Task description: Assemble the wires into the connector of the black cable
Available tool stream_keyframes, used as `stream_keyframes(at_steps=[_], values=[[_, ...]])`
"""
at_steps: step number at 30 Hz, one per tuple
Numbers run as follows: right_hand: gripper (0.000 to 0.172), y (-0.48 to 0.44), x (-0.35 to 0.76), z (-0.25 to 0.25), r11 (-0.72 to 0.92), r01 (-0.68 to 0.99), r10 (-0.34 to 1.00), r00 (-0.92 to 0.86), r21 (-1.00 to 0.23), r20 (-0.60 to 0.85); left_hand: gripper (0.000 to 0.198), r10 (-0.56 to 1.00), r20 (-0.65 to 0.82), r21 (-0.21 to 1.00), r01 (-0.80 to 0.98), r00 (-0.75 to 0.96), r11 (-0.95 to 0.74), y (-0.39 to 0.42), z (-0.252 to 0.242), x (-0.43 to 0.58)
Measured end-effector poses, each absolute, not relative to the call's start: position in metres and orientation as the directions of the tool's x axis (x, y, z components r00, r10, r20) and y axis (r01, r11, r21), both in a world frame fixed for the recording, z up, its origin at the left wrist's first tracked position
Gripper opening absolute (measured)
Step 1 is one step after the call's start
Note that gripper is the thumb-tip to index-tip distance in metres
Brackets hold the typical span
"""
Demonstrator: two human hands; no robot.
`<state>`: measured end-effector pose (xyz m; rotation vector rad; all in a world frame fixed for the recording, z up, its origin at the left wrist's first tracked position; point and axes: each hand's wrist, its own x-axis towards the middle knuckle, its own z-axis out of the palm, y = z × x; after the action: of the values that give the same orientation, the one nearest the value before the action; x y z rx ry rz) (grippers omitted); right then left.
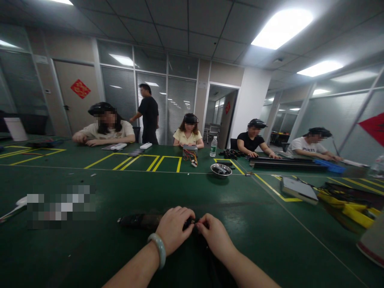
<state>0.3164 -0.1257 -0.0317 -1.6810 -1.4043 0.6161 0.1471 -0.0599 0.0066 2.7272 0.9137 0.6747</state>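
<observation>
A long, dark, rod-like object (pixel 138 221) with a small pale tip at its left end lies across the green table before me; I cannot make out its kind. My left hand (pixel 174 228), with a pale green bangle (pixel 161 250) on the wrist, is closed over its right part. Between thumb and fingers, the black end (pixel 189 222) shows. My right hand (pixel 214 234) pinches right beside that end, fingertips pressed together. What they hold is too small and dark to name. Below the right wrist, a dark, cable-like shape (pixel 212 262) runs toward me.
Beyond my hands on the green table (pixel 144 188) stand a metal bowl (pixel 221 170) of dark parts and a water bottle (pixel 213 147). A silver box-like device (pixel 299 189) and yellow trays (pixel 361 214) are at right. Several people sit opposite; one person (pixel 150 114) stands behind.
</observation>
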Motion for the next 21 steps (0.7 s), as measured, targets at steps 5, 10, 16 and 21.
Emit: stream_keyframes(at_steps=[5, 10, 16, 21], values=[[0.008, -0.1279, 0.3158, -0.0278, 0.009, 0.545, 0.959, 0.234, -0.838, 0.162, 0.013, 0.604, 0.378, 0.315, 0.515, 0.702, -0.797, -0.0597, 0.0057, 0.1472], [0.006, -0.1282, 0.3166, -0.0256, 0.055, 0.596, 0.948, 0.22, -0.801, 0.229, 0.013, 0.559, 0.391, 0.304, 0.471, 0.731, -0.829, -0.0577, 0.0042, 0.1467], [0.004, -0.1267, 0.3199, -0.025, 0.056, 0.583, 0.96, 0.193, -0.811, 0.205, 0.011, 0.547, 0.383, 0.303, 0.458, 0.744, -0.836, -0.0564, 0.0038, 0.1461], [0.003, -0.1273, 0.3198, -0.0222, 0.039, 0.6, 0.961, 0.197, -0.799, 0.195, 0.017, 0.563, 0.381, 0.315, 0.47, 0.733, -0.825, -0.058, 0.0057, 0.1457]])
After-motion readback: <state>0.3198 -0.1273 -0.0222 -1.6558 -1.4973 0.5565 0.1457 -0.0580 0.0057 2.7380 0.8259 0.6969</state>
